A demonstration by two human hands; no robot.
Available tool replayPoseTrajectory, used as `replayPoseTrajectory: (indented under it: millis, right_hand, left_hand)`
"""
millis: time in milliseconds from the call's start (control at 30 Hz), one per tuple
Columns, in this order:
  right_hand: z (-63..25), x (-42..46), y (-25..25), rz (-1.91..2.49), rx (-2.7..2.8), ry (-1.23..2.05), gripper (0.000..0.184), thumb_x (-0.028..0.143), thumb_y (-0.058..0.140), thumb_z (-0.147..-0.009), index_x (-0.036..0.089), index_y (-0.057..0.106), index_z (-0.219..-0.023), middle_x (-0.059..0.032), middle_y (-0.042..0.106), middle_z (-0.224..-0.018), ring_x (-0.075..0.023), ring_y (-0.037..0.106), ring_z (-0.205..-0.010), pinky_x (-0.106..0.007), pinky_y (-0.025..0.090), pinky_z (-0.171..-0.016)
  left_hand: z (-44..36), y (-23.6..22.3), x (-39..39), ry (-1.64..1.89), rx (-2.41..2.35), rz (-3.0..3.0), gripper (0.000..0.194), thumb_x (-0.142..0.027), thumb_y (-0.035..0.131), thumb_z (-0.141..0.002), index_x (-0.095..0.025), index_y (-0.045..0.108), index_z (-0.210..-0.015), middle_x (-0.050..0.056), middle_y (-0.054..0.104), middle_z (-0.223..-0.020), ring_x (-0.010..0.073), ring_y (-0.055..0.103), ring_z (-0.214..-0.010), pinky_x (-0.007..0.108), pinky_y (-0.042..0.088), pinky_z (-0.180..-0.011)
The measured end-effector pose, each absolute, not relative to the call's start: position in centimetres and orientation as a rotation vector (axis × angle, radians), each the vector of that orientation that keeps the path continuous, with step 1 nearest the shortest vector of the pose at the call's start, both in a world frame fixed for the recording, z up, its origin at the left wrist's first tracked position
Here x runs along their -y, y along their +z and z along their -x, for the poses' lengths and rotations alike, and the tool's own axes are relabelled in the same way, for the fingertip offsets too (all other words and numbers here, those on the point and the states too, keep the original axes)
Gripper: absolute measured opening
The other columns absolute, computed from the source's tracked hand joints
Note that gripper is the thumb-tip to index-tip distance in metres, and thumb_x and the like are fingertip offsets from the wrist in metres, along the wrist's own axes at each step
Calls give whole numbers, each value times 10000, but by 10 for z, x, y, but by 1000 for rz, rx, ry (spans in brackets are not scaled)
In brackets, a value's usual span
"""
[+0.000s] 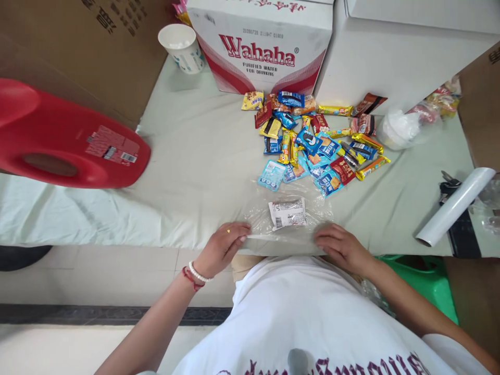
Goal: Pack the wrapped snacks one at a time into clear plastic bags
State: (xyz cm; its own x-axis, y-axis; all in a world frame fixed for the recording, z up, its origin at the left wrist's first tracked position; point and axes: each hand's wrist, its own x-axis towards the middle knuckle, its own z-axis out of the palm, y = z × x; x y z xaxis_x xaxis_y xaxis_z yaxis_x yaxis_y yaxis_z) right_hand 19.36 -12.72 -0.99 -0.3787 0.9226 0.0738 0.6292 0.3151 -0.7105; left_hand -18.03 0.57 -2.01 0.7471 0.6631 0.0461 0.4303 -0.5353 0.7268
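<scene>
Flat on the cloth in front of me lies a clear plastic bag (255, 221), with a white printed snack packet (288, 213) on or inside it; I cannot tell which. My left hand (226, 245) pinches the bag's near left corner between thumb and fingers. At the near right corner, the curled fingers of my right hand (339, 246) close on the bag's edge, partly hiding it. Just beyond the bag is a loose pile of wrapped snacks (308, 140) in blue, yellow and red. A light-blue packet (272, 175) lies at the pile's near left.
A red jug (74, 140) lies at left, and a paper cup (182, 49) stands behind it. Two large boxes, one a Wahaha carton (265, 52), line the back. A bunched white plastic bag (398, 127) and a plastic film roll (455, 208) are at right. A green stool (441, 286) stands below.
</scene>
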Motion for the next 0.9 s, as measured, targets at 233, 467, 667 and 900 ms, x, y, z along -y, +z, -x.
replayPoseTrajectory:
  millis: [233, 467, 667, 900]
  right_hand:
    - [-208, 58, 11, 1659, 1583, 1218, 314, 483, 526, -997, 200, 655, -958, -2, 637, -758, -145, 557, -648, -261, 441, -610]
    - [-210, 26, -11, 1901, 1646, 1108, 289, 440, 539, -907, 190, 674, -849, 4, 621, -677, -143, 509, -602, -249, 362, -565]
    - [-211, 27, -11, 1987, 1778, 1111, 274, 404, 498, -949, 195, 669, -903, 2, 638, -706, -153, 547, -628, -258, 383, -596]
    - [-196, -2, 27, 2042, 2116, 383, 327, 371, 542, -980, 178, 692, -1197, -156, 671, -1175, -327, 565, -1082, -426, 476, -899]
  left_hand:
    - [147, -10, -56, 305, -1057, -2116, 417, -488, 317, -1047, -228, 615, -912, 50, 740, -889, 214, 697, -874, 359, 539, -848]
    - [127, -10, -70, 280, -963, -2252, 441, -510, 502, -949, -195, 596, -1244, 122, 664, -1193, 239, 648, -949, 387, 493, -872]
    - [128, -21, -70, 304, -1050, -2227, 427, -433, 550, -922, -194, 570, -1275, 101, 636, -1189, 185, 605, -765, 383, 510, -798]
    - [102, -33, -76, 510, -1550, -2165, 704, -424, 746, -799, -176, 502, -1410, 168, 534, -1314, 331, 577, -1149, 470, 519, -932]
